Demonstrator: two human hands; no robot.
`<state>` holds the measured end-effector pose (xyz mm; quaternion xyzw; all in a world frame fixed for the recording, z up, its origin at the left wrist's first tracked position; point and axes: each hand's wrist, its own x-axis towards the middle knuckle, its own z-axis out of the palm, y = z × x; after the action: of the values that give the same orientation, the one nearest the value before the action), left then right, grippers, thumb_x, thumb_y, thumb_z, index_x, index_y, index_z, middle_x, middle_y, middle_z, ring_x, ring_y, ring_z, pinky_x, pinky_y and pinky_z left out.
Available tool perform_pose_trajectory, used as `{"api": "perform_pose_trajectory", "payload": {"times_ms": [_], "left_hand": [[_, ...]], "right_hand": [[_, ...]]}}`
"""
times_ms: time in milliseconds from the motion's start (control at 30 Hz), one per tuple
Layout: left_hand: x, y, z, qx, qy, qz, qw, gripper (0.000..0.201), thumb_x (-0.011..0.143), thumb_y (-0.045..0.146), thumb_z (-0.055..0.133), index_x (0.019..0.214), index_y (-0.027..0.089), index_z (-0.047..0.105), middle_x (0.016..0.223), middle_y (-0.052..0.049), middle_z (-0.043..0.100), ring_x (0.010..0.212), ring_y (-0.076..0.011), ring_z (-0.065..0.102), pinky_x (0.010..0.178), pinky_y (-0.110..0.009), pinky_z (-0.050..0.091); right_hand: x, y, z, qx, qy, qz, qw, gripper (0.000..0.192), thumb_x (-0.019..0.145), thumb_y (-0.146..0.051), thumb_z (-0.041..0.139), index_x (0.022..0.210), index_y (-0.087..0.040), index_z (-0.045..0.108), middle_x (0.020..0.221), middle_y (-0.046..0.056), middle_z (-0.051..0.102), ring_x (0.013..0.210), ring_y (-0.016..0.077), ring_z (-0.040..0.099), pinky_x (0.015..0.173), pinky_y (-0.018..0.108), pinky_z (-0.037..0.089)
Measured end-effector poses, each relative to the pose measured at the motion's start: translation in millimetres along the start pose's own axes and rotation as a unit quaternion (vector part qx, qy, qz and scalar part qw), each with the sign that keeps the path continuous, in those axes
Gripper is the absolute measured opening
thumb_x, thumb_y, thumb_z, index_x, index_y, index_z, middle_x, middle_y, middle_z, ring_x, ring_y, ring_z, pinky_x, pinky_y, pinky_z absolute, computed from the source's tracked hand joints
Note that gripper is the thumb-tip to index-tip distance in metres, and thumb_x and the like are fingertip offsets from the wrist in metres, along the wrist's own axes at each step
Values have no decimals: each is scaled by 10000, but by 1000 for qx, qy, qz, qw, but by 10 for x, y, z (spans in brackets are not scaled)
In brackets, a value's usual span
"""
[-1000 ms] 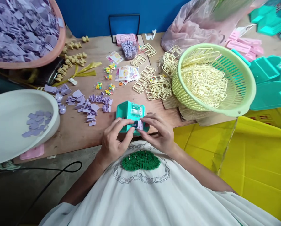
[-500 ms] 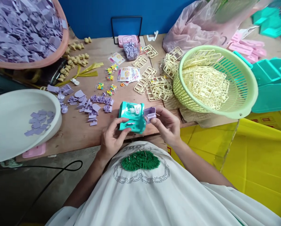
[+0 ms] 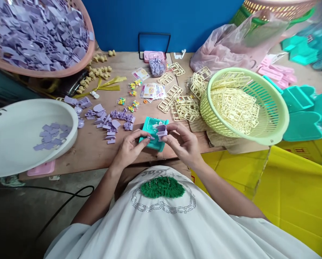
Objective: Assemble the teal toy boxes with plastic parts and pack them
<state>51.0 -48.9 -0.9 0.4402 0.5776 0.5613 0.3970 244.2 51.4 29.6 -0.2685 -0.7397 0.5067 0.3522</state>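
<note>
Between the thumb and fingers of my right hand [image 3: 186, 145] is a small purple box-shaped plastic part [image 3: 161, 132]. My left hand [image 3: 130, 148] pinches a small thin purple piece [image 3: 150, 138], close to the left of that part. Under and behind both hands lies a teal plastic case [image 3: 157, 145] with a clear window, at the table's front edge. Its middle is partly covered by my fingers and the purple part. Loose purple parts [image 3: 111, 126] lie on the table left of the case.
A yellow basket [image 3: 281, 124] of cream plastic frames stands right, with more frames [image 3: 186, 108] beside it. On the left are a white bowl [image 3: 4, 144] with purple flat pieces and a pink basket [image 3: 89, 43] heaped with purple parts. Teal shells [image 3: 301, 122] lie far right.
My left hand has let go of the teal case, which now rests on the table, and pinches a small purple piece. My right hand has brought the purple box-shaped part left, over the case.
</note>
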Motion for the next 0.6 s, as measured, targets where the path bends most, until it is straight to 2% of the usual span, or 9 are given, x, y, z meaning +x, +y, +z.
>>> {"api": "perform_pose_trajectory", "payload": {"times_ms": [167, 267, 333, 400, 500, 600], "left_hand": [[78, 51, -38, 1, -35, 19, 999, 191, 925, 403, 781, 939, 213, 801, 910, -44, 713, 890, -198, 685, 792, -283, 554], [52, 16, -34, -6, -37, 22, 999, 190, 932, 398, 782, 932, 208, 780, 927, -39, 714, 923, -193, 691, 838, -279, 560], [-4, -41, -7, -30, -28, 18, 999, 222, 935, 413, 791, 1002, 206, 749, 990, -42, 731, 957, -187, 706, 875, -277, 572], [-72, -114, 36, -76, -5, 17, 997, 381, 900, 442, 840, 1156, 218, 671, 1127, -57, 745, 1038, -196, 729, 915, -285, 592], [-144, -213, 95, -132, 19, 19, 991, 643, 846, 468, 900, 1315, 244, 521, 1285, -98, 742, 1151, -224, 745, 974, -314, 610], [-153, -265, 108, -155, 9, -2, 988, 695, 846, 479, 901, 1361, 235, 504, 1297, -113, 764, 1128, -225, 770, 985, -318, 615]], "right_hand": [[-9, 42, 78, -24, 10, -28, 999, 305, 1021, -501, 715, 1178, -240, 697, 1088, 79, 695, 997, 199, 677, 908, 367, 610], [17, 57, 62, -21, 5, -17, 1000, 359, 996, -553, 732, 1159, -234, 701, 1079, 77, 704, 981, 199, 689, 907, 376, 611], [43, 53, 31, -8, 1, -13, 1000, 375, 987, -578, 734, 1127, -231, 704, 1051, 70, 710, 966, 201, 698, 886, 374, 608], [70, 24, -12, -17, 1, -26, 1000, 336, 995, -548, 736, 1097, -229, 712, 1037, 69, 713, 972, 206, 701, 873, 372, 598], [113, -68, -67, -84, -23, -88, 992, 245, 1010, -435, 746, 1130, -223, 727, 1036, 80, 722, 994, 223, 690, 882, 386, 574], [173, -164, -77, -171, -83, -166, 968, 245, 1023, -360, 731, 1217, -211, 716, 1020, 84, 738, 952, 234, 663, 889, 417, 544]]}}
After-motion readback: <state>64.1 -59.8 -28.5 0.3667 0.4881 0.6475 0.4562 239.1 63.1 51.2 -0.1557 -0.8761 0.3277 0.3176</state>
